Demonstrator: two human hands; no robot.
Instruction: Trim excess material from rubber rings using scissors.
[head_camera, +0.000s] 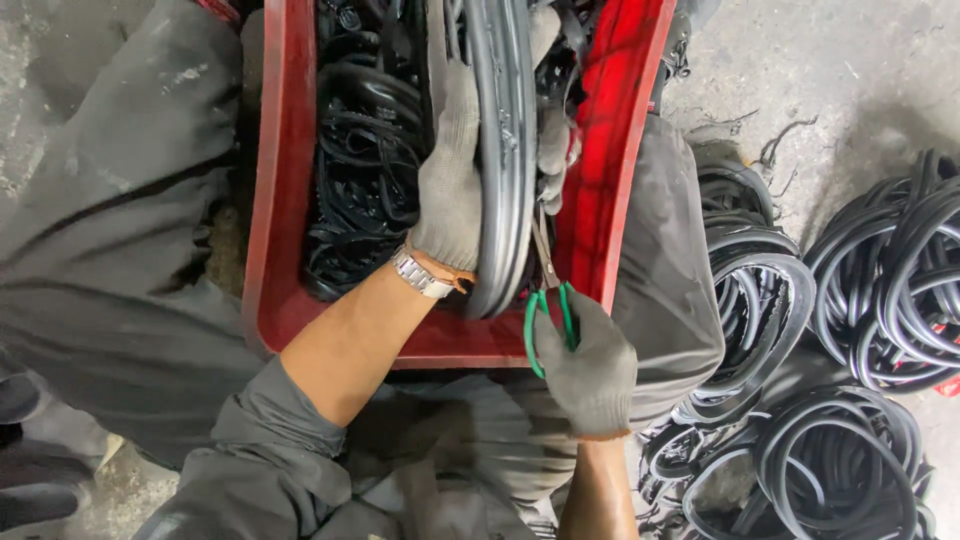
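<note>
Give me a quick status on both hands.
Left hand grips black rubber ring over red crate. Right hand holds green-handled scissors at ring's edge. Nothing blocking.

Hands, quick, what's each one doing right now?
Left hand: closed around the black rubber ring over the red crate.
Right hand: closed on the green-handled scissors.

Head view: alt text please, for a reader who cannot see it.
A gloved left hand grips a black rubber ring over a red crate of black rings, while the gloved right hand works green-handled scissors against it. More rings lie on the floor.
</note>
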